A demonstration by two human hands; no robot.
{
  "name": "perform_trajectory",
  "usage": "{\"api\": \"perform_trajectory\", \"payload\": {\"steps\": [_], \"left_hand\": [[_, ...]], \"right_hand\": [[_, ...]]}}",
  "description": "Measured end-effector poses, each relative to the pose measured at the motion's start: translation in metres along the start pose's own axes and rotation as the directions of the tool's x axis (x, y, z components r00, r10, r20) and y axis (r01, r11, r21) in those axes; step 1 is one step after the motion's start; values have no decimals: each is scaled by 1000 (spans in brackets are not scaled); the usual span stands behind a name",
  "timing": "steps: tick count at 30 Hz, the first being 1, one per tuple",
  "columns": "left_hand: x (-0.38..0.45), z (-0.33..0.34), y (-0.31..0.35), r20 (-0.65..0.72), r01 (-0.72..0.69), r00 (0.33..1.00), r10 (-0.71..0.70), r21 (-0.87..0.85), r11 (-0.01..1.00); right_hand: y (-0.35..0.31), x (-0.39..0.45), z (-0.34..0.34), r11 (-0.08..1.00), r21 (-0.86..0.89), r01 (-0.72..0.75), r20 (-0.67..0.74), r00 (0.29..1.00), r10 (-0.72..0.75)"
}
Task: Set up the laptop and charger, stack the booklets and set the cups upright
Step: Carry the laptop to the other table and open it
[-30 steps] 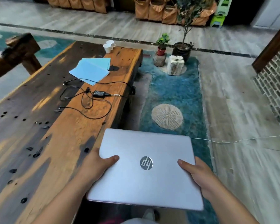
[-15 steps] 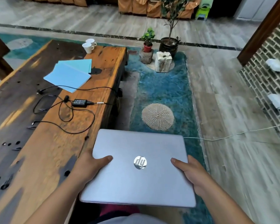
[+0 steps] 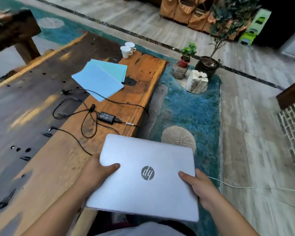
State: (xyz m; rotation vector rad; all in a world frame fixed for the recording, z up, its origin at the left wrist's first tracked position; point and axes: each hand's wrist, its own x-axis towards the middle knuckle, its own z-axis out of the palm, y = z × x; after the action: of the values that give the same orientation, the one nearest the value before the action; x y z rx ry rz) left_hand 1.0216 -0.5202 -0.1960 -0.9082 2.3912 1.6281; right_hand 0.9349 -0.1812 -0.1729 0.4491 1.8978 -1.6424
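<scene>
Both hands, left (image 3: pixel 94 176) and right (image 3: pixel 200 186), grip the closed silver laptop (image 3: pixel 143 178) by its sides; lower it flat onto the orange wooden worktop (image 3: pixel 49 167) (clear of the black charger cable (image 3: pixel 75 138)).

long wooden counter (image 3: pixel 46 169), orange-brown plank along the near edge, darker boards behind, dotted with dark holes and knots. blue shaggy rug (image 3: pixel 191 108) on the floor just beside it, bearing a round woven mat (image 3: pixel 178 139), a pale stone block (image 3: pixel 197 81), a small green plant in a red pot (image 3: pixel 186 56) on a rough stone, and a dark pot with a thin tree (image 3: pixel 209 64). grey plank floor (image 3: pixel 255 150) crossed by a thin white cord (image 3: pixel 255 187); brick wall (image 3: pixel 293 130) at right; tan fabric bins (image 3: pixel 182 12) and a green plastic stool (image 3: pixel 255 26) far off.
</scene>
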Motion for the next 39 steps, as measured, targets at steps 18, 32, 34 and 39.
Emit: {"api": "perform_trajectory", "payload": {"steps": [18, 32, 34, 39], "left_hand": [[-53, -79, -102, -502, 352, 671, -546, -432, 830], [-52, -87, -129, -500, 392, 318, -806, -705, 592], [-46, -98, -139, -486, 376, 314, -816, -725, 577], [-29, -135, -162, -471, 373, 327, -819, -732, 570]], "right_hand": [[-88, 151, 257, 805, -564, 183, 619, 739, 266], [-83, 203, 408, 613, -701, 365, 695, 542, 472], [-78, 202, 421, 618, -704, 351, 685, 568, 457], [-68, 202, 460, 616, -710, 341, 663, 620, 420]]}}
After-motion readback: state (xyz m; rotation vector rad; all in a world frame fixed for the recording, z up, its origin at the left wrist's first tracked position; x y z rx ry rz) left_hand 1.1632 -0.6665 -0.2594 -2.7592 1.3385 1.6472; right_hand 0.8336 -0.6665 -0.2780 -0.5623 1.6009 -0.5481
